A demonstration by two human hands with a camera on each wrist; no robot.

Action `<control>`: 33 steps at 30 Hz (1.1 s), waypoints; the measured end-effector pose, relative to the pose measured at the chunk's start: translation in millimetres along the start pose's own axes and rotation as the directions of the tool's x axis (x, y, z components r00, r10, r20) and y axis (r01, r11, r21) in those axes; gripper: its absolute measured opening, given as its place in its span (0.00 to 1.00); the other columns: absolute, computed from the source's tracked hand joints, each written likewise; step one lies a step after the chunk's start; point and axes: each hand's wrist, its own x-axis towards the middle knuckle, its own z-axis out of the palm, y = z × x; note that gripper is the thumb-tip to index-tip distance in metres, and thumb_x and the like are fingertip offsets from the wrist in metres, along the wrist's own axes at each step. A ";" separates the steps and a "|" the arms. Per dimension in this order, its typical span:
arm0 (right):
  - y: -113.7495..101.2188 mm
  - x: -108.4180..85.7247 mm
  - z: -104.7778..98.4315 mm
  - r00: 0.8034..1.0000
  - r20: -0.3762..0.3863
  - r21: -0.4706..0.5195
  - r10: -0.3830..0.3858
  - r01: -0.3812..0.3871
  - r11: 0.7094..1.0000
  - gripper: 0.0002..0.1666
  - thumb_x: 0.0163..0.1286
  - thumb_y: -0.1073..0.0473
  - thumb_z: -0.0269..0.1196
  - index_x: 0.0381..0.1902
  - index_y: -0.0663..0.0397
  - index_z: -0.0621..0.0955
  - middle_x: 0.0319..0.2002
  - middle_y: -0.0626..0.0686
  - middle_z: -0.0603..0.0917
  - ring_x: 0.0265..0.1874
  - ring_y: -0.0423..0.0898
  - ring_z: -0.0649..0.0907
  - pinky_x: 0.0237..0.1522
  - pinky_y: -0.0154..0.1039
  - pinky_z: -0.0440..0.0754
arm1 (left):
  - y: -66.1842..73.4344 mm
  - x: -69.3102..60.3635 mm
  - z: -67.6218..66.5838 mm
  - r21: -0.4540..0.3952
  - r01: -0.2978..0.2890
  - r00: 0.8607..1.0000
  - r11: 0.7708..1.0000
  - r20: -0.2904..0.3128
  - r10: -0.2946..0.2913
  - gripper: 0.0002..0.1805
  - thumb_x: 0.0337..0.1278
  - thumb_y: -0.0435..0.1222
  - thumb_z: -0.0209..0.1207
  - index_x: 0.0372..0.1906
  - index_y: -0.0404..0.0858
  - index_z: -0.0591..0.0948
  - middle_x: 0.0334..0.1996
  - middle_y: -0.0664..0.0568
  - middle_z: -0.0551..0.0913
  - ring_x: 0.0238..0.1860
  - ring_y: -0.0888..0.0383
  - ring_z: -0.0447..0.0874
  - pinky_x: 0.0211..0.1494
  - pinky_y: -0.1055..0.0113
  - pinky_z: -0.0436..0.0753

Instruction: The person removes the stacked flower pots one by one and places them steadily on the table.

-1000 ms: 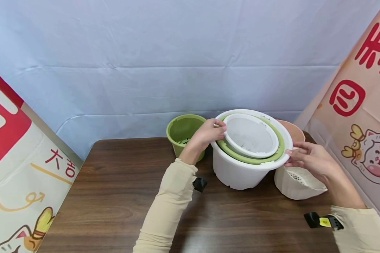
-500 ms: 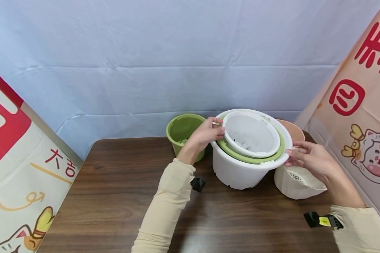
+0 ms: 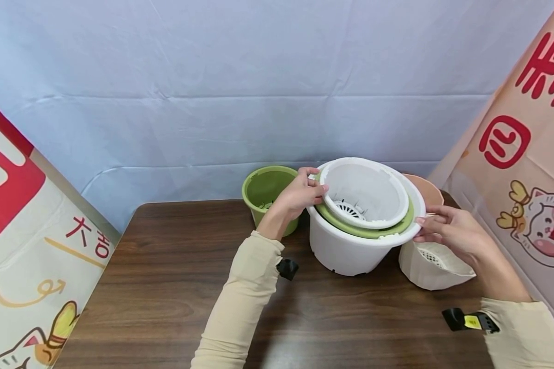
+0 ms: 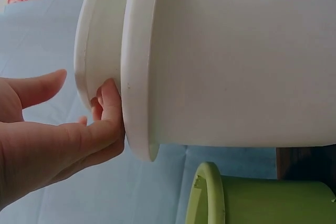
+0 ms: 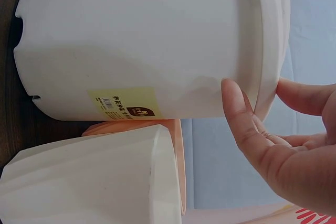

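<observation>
In the head view a large white pot (image 3: 351,256) stands upright, holding a green pot (image 3: 351,229) and a smaller white pot (image 3: 371,189) nested inside. The smaller white pot sits raised and tilted, its slotted bottom showing. My left hand (image 3: 299,196) has its fingers hooked under that pot's left rim; the left wrist view shows the thumb apart from the rim (image 4: 81,51). Pinched between thumb and fingers of my right hand (image 3: 457,233) is the large pot's right rim, also seen in the right wrist view (image 5: 268,40).
Left of the stack, a green pot (image 3: 272,187) stands near the back edge of the brown table (image 3: 175,287). To the right are a cream pot (image 3: 424,274) and an orange pot (image 3: 427,195) behind it. A pale cloth (image 3: 212,128) hangs behind the table.
The smaller white pot has risen at its left side and tilted to the right, with my left hand at its rim. My right hand has kept its hold on the large pot.
</observation>
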 end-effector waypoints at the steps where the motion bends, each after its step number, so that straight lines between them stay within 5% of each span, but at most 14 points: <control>1: -0.1 0.0 0.1 1.000 -0.001 -0.001 0.001 -0.001 1.000 0.22 0.65 0.72 0.54 0.50 0.79 0.57 0.29 0.52 0.82 0.26 0.48 0.84 0.32 0.40 0.82 | -0.1 0.1 0.0 0.000 0.004 1.000 1.000 0.000 -0.004 0.28 0.61 0.26 0.51 0.63 0.34 0.54 0.35 0.47 0.66 0.34 0.56 0.71 0.48 0.65 0.77; 13: -2.3 -0.8 1.4 1.000 -0.006 -0.026 0.010 -0.010 1.000 0.24 0.66 0.71 0.54 0.51 0.81 0.56 0.29 0.52 0.82 0.26 0.48 0.84 0.31 0.40 0.82 | 0.1 1.0 1.0 0.006 0.016 1.000 1.000 -0.004 -0.015 0.31 0.59 0.25 0.52 0.65 0.31 0.53 0.34 0.46 0.69 0.32 0.56 0.74 0.46 0.65 0.78; 33: -2.6 -1.1 1.4 1.000 -0.006 -0.035 0.012 -0.013 0.999 0.26 0.66 0.70 0.54 0.52 0.82 0.55 0.29 0.51 0.82 0.26 0.48 0.84 0.32 0.39 0.82 | -1.5 -2.1 0.8 -0.117 -0.004 0.999 0.993 0.052 0.010 0.34 0.58 0.24 0.53 0.66 0.37 0.51 0.38 0.43 0.68 0.30 0.54 0.75 0.44 0.62 0.80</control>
